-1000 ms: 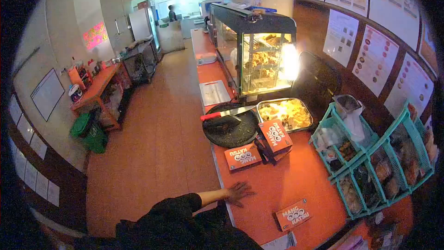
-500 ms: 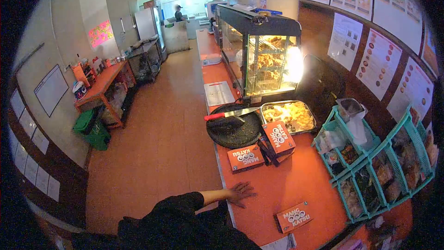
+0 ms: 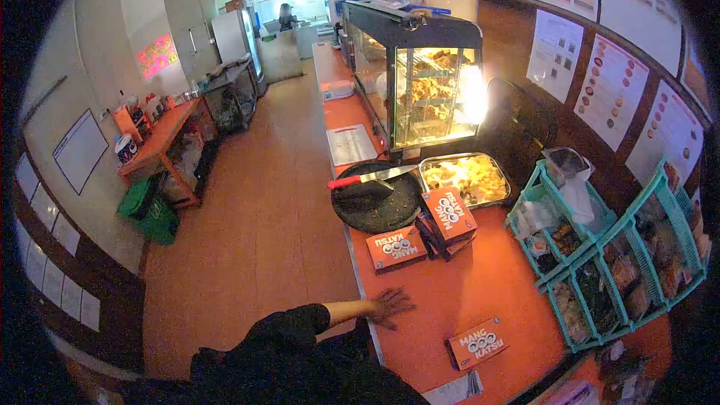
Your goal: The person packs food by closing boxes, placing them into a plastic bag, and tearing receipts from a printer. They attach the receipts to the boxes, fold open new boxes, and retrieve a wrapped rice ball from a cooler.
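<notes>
Head view, looking down along one long orange table (image 3: 450, 292) that runs away from me. On it, biggest first: one glass warming case (image 3: 420, 75) lit from inside and stacked with fried food; two teal rack baskets (image 3: 600, 255) at the right edge, each split into compartments holding bagged items; one round black board (image 3: 377, 199) near the table's left edge; and one metal tray (image 3: 465, 178) of fried pieces just beside it, in front of the case. One knife (image 3: 367, 177) with a red handle lies across the far side of the board, its blade pointing toward the tray.

I count three orange boxes printed "Mang Katsu": one (image 3: 396, 247) lying flat just near the board, one (image 3: 448, 214) tilted up beside it against some dark packets, and one (image 3: 477, 343) lying alone, well apart from them, nearer to me.

Only my left hand (image 3: 390, 304) shows. My arm, in a black sleeve, reaches in from the lower left, forearm bare. That hand lies palm down, fingers spread wide and flat on the bare table by its left edge, holding nothing. It sits between the flat box ahead and the lone box to the right, touching neither. My right hand is out of sight.
</notes>
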{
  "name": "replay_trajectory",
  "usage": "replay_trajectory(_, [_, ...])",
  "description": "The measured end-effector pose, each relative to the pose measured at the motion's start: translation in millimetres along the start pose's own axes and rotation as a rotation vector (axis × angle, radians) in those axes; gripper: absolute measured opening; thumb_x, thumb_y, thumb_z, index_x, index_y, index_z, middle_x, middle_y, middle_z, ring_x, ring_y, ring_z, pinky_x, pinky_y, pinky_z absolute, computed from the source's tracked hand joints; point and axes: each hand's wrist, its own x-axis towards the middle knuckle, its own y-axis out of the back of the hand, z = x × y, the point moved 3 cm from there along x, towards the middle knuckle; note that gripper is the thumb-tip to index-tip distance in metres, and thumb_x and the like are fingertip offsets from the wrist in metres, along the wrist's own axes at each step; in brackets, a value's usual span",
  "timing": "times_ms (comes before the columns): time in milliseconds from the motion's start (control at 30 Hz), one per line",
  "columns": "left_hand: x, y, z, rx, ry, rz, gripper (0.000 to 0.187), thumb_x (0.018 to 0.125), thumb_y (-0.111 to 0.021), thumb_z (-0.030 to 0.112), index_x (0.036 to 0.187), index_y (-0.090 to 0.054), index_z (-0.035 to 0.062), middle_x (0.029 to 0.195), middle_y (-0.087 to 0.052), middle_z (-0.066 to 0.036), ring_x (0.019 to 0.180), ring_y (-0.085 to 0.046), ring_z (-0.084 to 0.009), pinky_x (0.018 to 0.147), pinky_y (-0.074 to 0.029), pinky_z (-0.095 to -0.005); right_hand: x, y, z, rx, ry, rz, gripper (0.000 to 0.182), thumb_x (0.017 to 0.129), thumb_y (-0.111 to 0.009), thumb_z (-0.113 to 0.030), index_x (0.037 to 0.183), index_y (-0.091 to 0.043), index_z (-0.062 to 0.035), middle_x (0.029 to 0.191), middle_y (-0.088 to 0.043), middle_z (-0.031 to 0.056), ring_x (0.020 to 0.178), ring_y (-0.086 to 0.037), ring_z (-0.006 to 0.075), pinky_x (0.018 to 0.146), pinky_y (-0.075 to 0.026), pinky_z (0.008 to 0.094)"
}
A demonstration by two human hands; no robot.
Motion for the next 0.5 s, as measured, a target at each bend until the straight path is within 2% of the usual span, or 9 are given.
replay_trajectory(333, [-1.5,10.0,3.4,-0.065,0.013,-0.03,0.098,0.076,-0.061,0.068,0.153,-0.013,0.0301,0.156,-0.015,-0.015,0.144,0.002,-0.0453,0.111,-0.007,-0.065,-18.6,9.0,-24.7,-0.021,-0.036,0.015,0.039,0.096,-0.051,-0.026,0.118,-0.056,0.0055,0.118,-0.059,0.0243,0.102,-0.059,0.0335,0.085,-0.047,0.0393])
replay_trajectory(433, [2.4,9.6,3.9,0.022,0.029,-0.098,0.097,0.077,-0.059,0.069,0.153,-0.013,0.0303,0.157,-0.015,-0.015,0.144,0.001,-0.0452,0.111,-0.007,-0.0652,-21.2,18.5,-41.7,-0.02,-0.042,0.058,0.039,0.096,-0.051,-0.026,0.118,-0.056,0.0056,0.118,-0.059,0.0245,0.103,-0.059,0.0335,0.086,-0.047,0.0393])
replay_trajectory(500, [2.8,1.8,-2.6,0.021,-0.001,-0.054,0.097,0.077,-0.059,0.069,0.153,-0.013,0.0299,0.157,-0.015,-0.015,0.144,0.001,-0.0451,0.111,-0.006,-0.0645,-26.4,25.5,-50.8,-0.038,-0.047,0.073,0.039,0.096,-0.051,-0.026,0.119,-0.056,0.0056,0.118,-0.059,0.0245,0.103,-0.059,0.0335,0.086,-0.047,0.0393])
